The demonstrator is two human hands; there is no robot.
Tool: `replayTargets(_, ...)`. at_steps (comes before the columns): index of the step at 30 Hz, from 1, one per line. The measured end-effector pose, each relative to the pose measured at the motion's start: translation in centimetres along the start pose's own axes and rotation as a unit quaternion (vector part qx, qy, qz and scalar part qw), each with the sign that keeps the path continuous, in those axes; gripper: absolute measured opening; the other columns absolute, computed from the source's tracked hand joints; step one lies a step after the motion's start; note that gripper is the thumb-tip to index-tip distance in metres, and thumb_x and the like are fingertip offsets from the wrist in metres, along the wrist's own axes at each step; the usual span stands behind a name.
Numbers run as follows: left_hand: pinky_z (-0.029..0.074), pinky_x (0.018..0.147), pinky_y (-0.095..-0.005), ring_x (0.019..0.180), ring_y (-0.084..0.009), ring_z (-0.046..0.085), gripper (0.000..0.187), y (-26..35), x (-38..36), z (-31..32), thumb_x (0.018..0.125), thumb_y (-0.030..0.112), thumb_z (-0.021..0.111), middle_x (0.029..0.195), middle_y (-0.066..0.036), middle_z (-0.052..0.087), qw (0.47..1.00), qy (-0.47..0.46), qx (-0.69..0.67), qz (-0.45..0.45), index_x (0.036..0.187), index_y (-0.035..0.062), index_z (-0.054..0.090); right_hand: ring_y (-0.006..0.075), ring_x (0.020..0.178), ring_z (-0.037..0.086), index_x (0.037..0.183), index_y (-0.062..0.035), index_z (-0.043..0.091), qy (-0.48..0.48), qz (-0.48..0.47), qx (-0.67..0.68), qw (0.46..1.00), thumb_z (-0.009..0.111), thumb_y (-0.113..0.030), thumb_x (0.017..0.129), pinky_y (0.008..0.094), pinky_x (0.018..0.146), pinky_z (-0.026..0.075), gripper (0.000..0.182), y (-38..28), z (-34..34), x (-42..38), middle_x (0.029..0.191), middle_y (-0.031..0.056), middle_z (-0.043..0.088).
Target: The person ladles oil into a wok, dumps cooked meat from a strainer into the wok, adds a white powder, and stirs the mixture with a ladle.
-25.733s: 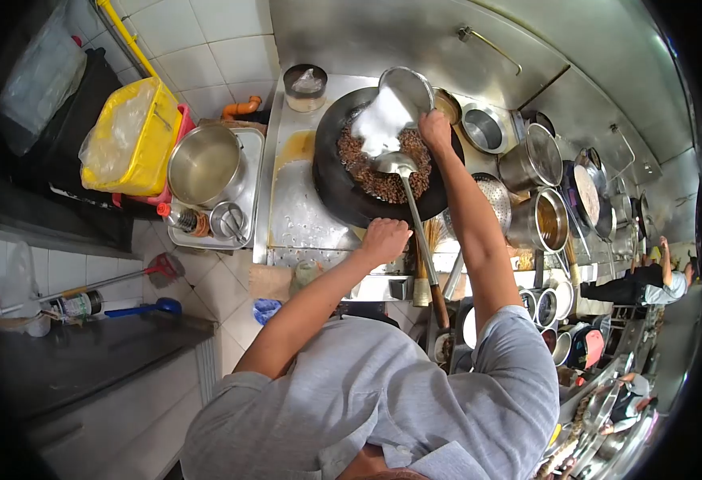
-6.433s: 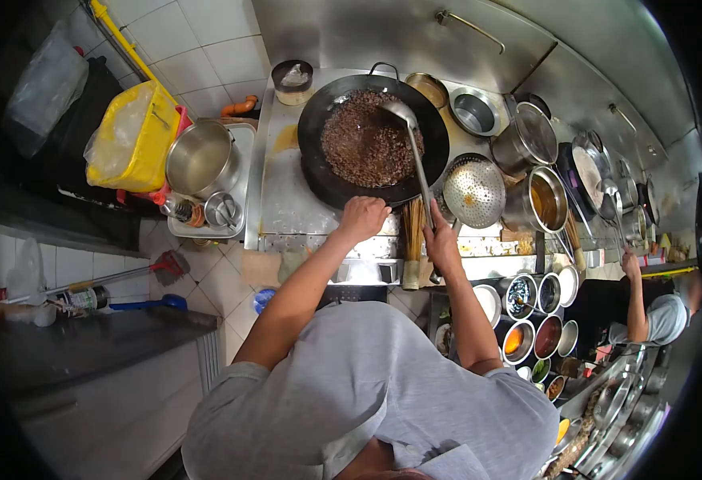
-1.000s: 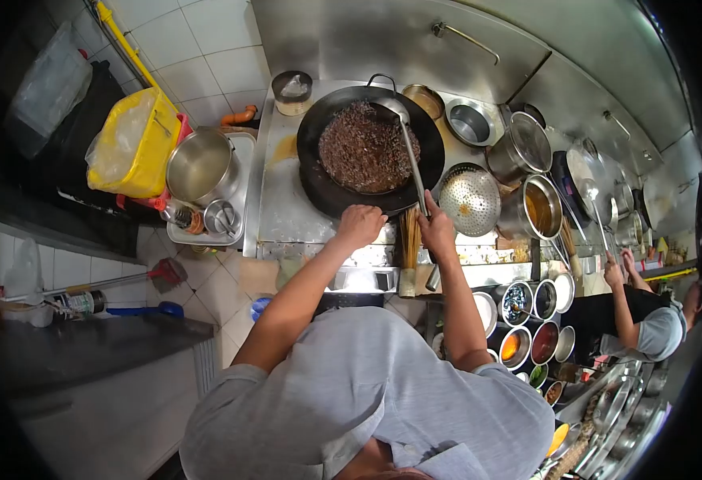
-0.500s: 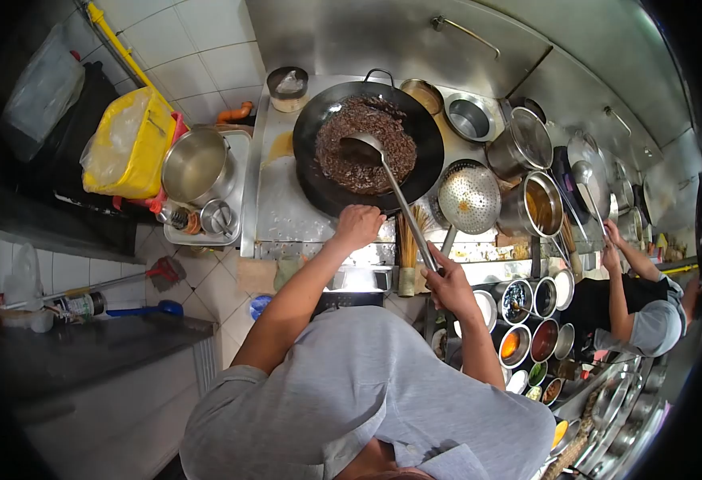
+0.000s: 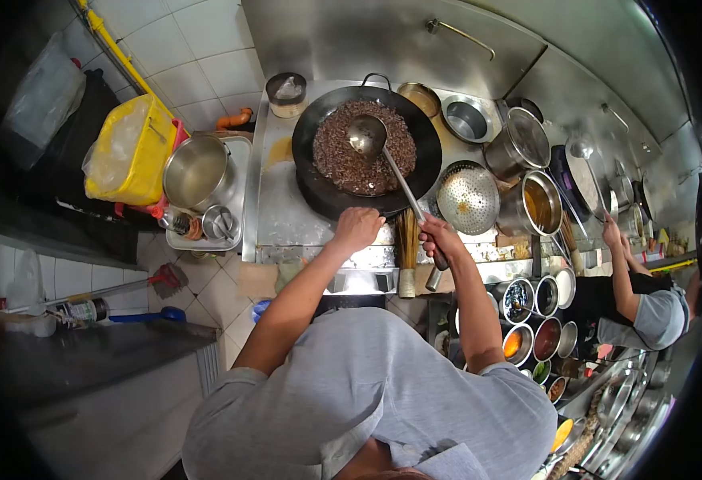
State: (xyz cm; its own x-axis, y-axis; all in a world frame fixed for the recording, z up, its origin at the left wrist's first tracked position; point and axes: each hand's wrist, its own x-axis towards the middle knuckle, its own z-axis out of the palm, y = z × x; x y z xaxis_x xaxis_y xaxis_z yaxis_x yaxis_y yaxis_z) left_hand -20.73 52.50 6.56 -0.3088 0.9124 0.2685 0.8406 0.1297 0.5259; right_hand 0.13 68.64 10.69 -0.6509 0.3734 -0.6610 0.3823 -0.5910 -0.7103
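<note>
A black wok (image 5: 427, 148) holds dark brown minced food (image 5: 339, 164). The bowl of a metal ladle (image 5: 367, 134) rests on the food near the middle of the wok. My right hand (image 5: 441, 238) is wrapped round the ladle's handle, right of the wok's near edge. At that near edge my left hand (image 5: 359, 230) is closed at the rim; what its fingers grip is hidden beneath them. A bamboo brush (image 5: 407, 256) stands upright between my two hands. The perforated strainer (image 5: 468, 198) lies just beyond my right hand.
Metal pots (image 5: 530, 203) and a round pan (image 5: 467, 118) stand right of the wok. Below them are several sauce containers (image 5: 546, 339). A co-worker (image 5: 647, 316) works at the far right. On the left are a yellow bin (image 5: 131, 152) and a large pot (image 5: 197, 170) on a tray.
The ladle bowl has moved up in the wok and turned, its inside now facing up. My right hand has shifted forward along with the handle. The food is spread more evenly.
</note>
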Motion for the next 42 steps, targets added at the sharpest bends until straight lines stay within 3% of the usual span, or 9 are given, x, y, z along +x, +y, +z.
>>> replayTargets(8,0.054,0.079,-0.0518,0.083,-0.0398,0.071,0.031,-0.4,-0.1,0.5,0.097,0.028,0.063,0.081,-0.020,0.072,1.000,0.011,0.003,0.000,0.080,0.0029,0.068,0.0122,0.051,0.055,0.156,-0.0083,0.047,0.144,-0.196,-0.287,0.926,0.069,-0.013,0.097,0.0338,0.048,0.051,0.063,-3.7,3.9,-0.3,0.069,0.0072,0.064)
replayTargets(9,0.054,0.081,-0.0520,0.084,-0.0397,0.071,0.031,-0.1,-0.2,0.4,0.097,0.029,0.063,0.082,-0.020,0.072,1.000,0.001,0.008,-0.008,0.080,0.0029,0.069,0.0247,0.074,0.072,0.153,-0.0072,0.049,0.182,-0.276,-0.380,0.864,0.072,-0.015,0.094,0.0387,0.074,0.059,0.064,-3.3,3.0,1.9,0.096,0.0215,0.076)
replayTargets(14,0.054,0.082,-0.0523,0.085,-0.0402,0.071,0.031,0.0,-0.2,0.2,0.096,0.028,0.063,0.083,-0.020,0.072,1.000,0.008,-0.012,-0.007,0.079,0.0024,0.068,0.0396,0.125,0.064,0.151,-0.0062,0.051,0.212,-0.252,-0.401,0.855,0.071,-0.016,0.092,0.0394,0.103,0.050,0.063,-5.1,4.8,5.0,0.133,0.0283,0.065)
replayTargets(18,0.054,0.083,-0.0525,0.085,-0.0407,0.070,0.032,0.2,-0.1,0.1,0.096,0.028,0.062,0.083,-0.021,0.071,1.000,0.001,-0.011,-0.012,0.077,0.0019,0.067,0.0442,0.104,0.071,0.153,-0.0120,0.050,0.129,-0.210,-0.445,0.861,0.070,-0.017,0.092,0.0471,0.092,0.056,0.065,-4.4,5.2,2.0,0.116,0.0294,0.070)
replayTargets(20,0.053,0.083,-0.0526,0.085,-0.0407,0.070,0.032,0.0,-0.1,0.2,0.096,0.028,0.062,0.084,-0.021,0.071,1.000,-0.001,-0.017,-0.005,0.077,0.0020,0.067,0.0444,0.091,0.072,0.156,-0.0200,0.047,0.113,-0.308,-0.598,0.732,0.070,-0.017,0.091,0.0513,0.084,0.057,0.069,-2.5,3.3,1.0,0.103,0.0284,0.072)
replayTargets(27,0.053,0.080,-0.0523,0.084,-0.0391,0.070,0.031,0.1,0.0,0.0,0.097,0.027,0.062,0.083,-0.019,0.072,1.000,-0.018,-0.004,-0.009,0.078,0.0031,0.068,0.0384,0.073,0.072,0.157,-0.0385,0.044,0.193,-0.228,-0.771,0.562,0.065,-0.016,0.095,0.0511,0.067,0.057,0.070,0.0,-0.6,-8.8,0.074,0.0191,0.067)
replayTargets(31,0.052,0.076,-0.0521,0.082,-0.0389,0.070,0.032,0.4,0.2,0.0,0.099,0.027,0.061,0.082,-0.019,0.071,1.000,-0.002,0.002,0.023,0.077,0.0045,0.066,0.0361,0.070,0.071,0.158,-0.0383,0.042,0.212,-0.219,-0.719,0.625,0.062,-0.013,0.095,0.0495,0.065,0.058,0.070,3.0,-0.9,-12.4,0.080,0.0175,0.069)
replayTargets(33,0.052,0.072,-0.0525,0.079,-0.0406,0.068,0.030,0.1,0.1,0.9,0.099,0.027,0.061,0.081,-0.019,0.069,0.999,-0.003,0.017,0.027,0.077,0.0060,0.066,0.0373,0.083,0.071,0.158,-0.0391,0.042,0.197,-0.130,-0.604,0.762,0.066,-0.017,0.093,0.0493,0.073,0.057,0.072,4.4,0.4,-12.8,0.092,0.0186,0.071)
replayTargets(42,0.045,0.069,-0.0615,0.081,-0.0523,0.062,0.044,-2.9,0.6,1.7,0.107,0.040,0.050,0.085,-0.029,0.067,0.993,-0.070,0.067,0.068,0.090,0.0013,0.064,0.0420,0.086,0.073,0.135,-0.0211,0.064,0.258,-0.211,-0.531,0.779,0.062,-0.018,0.091,0.0554,0.074,0.058,0.045,9.9,6.4,-9.2,0.092,0.0196,0.074)
